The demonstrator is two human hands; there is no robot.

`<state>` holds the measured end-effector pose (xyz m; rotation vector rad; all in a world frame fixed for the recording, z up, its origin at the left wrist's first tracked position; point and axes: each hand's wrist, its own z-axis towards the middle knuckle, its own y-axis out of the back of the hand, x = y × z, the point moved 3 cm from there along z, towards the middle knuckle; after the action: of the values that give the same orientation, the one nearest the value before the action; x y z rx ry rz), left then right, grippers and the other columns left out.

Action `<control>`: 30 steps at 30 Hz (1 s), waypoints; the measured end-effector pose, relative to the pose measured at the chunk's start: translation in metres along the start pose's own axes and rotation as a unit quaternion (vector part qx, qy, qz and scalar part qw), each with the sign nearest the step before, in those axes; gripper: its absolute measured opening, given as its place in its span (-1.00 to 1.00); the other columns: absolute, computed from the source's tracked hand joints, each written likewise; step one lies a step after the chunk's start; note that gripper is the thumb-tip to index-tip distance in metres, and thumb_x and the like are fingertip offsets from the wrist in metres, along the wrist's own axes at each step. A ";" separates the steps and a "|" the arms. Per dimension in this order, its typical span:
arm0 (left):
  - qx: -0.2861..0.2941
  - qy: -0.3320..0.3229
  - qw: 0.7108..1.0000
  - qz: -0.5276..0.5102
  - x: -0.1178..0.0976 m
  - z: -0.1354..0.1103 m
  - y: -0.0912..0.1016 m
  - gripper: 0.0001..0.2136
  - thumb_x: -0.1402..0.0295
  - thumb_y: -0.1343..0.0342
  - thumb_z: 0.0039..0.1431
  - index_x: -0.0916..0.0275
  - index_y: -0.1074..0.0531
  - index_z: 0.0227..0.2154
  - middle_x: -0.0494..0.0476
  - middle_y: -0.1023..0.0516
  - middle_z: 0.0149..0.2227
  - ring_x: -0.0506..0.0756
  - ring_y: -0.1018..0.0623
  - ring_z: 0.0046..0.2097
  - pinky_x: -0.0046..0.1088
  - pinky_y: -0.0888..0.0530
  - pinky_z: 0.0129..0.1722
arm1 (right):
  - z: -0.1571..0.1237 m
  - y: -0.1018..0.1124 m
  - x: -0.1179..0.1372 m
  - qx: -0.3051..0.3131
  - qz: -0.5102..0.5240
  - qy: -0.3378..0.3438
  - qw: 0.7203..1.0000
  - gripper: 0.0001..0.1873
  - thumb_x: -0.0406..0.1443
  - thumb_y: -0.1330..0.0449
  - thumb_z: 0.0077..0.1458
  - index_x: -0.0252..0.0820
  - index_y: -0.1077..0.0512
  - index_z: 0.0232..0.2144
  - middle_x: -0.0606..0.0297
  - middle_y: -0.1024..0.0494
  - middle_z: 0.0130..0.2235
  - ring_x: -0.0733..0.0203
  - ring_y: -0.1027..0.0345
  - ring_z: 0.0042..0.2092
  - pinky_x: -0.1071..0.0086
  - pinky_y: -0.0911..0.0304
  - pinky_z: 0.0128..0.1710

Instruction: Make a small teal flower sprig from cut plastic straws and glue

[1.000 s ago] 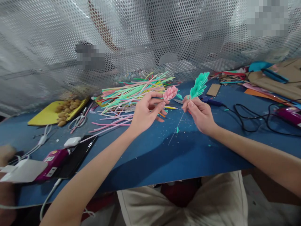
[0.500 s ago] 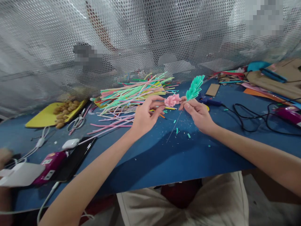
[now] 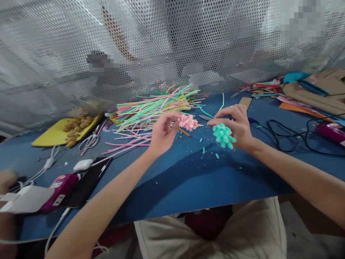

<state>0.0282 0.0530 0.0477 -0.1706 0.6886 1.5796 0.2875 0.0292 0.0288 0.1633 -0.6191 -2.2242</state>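
My left hand [image 3: 165, 135] pinches a pink flower-like cluster [image 3: 188, 122] of fuzzy pipe-cleaner loops, its head turned to the right. A green pipe-cleaner cluster [image 3: 223, 135] is held in my right hand [image 3: 237, 124], its tip pointing toward me and down. The stem in that hand is mostly hidden. Beyond the right fingertips lies a pointed metal blade [image 3: 205, 117], seemingly of scissors; whether the fingers touch it I cannot tell. A bent green pipe cleaner [image 3: 222, 102] rises just behind this hand. Small green snippets [image 3: 217, 156] lie on the blue table.
A pile of coloured pipe cleaners [image 3: 153, 108] lies behind my left hand. To the left are a yellow sheet [image 3: 48, 133] with brown lumps, a black phone [image 3: 86, 185] and white cables. A black cord [image 3: 280, 138] runs at right. A perforated metal screen [image 3: 161, 43] stands behind.
The green cluster has swung from upright to pointing toward me and down as my right hand turned and moved right. My left hand has drawn the pink cluster slightly left, away from it.
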 end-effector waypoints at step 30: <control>0.045 0.063 0.920 0.384 0.096 -0.003 0.087 -0.86 0.37 -0.08 0.26 0.19 -0.51 -0.19 0.29 -0.56 0.00 0.28 -0.49 0.12 0.03 -0.34 0.23 | 0.001 -0.010 -0.006 0.040 -0.018 0.054 0.998 -0.77 -0.37 -0.14 0.27 0.04 -0.53 -0.14 0.31 -0.65 -0.13 0.06 -0.39 -0.09 0.03 -0.16 0.05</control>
<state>-0.0690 0.1354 0.0263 0.0875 1.0006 2.2927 0.2848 0.0393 0.0242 0.3349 -0.6509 -2.2096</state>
